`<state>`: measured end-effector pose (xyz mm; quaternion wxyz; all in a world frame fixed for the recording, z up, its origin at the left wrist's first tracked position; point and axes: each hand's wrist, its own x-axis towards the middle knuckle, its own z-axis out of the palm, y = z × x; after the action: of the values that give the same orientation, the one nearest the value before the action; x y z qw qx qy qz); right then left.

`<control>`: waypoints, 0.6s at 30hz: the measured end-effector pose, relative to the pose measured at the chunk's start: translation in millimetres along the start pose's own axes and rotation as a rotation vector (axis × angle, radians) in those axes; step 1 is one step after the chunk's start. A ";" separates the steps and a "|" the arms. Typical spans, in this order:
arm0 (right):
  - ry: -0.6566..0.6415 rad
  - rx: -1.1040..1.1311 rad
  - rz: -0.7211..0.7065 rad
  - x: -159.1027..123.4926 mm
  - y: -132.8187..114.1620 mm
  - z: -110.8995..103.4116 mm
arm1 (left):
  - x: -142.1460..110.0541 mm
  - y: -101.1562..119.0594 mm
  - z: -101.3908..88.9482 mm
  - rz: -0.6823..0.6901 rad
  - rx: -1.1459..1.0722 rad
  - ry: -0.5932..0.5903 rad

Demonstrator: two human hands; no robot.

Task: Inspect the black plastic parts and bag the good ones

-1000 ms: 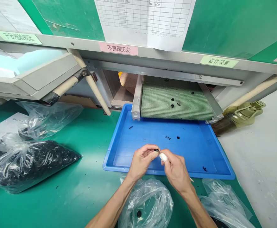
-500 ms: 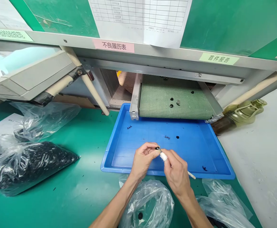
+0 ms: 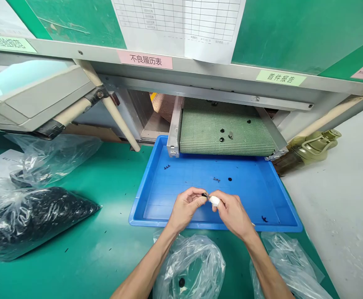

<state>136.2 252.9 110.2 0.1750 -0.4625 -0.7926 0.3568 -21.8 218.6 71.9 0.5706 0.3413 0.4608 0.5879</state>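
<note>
Over the front of the blue tray, my left hand pinches a small black plastic part between thumb and fingertips. Close against it, my right hand is closed round a slim pale-handled tool. Only its handle end shows below the hand; a thin metallic tip seems to meet the black part. White wrapping covers my right thumb or a finger. Below the hands lies an open clear plastic bag, with a round black part in it.
A green conveyor belt carrying several black parts ends above the tray. Black scraps and a round part lie in the tray. A filled bag sits left, another clear bag right. A bottle stands beyond the tray's right side.
My right hand has tilted, so less of the tool's handle shows than half a second ago. Both hands stay together at the black part. The view has shifted slightly.
</note>
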 end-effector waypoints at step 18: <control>0.207 -0.256 0.446 66.8 94.9 -21.1 | 12.0 -2.9 -5.6 -0.310 -0.300 0.077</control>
<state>172.6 348.9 52.2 0.1122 -0.6777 -0.6879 0.2344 -27.4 229.3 65.8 0.6805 0.1549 0.4364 0.5679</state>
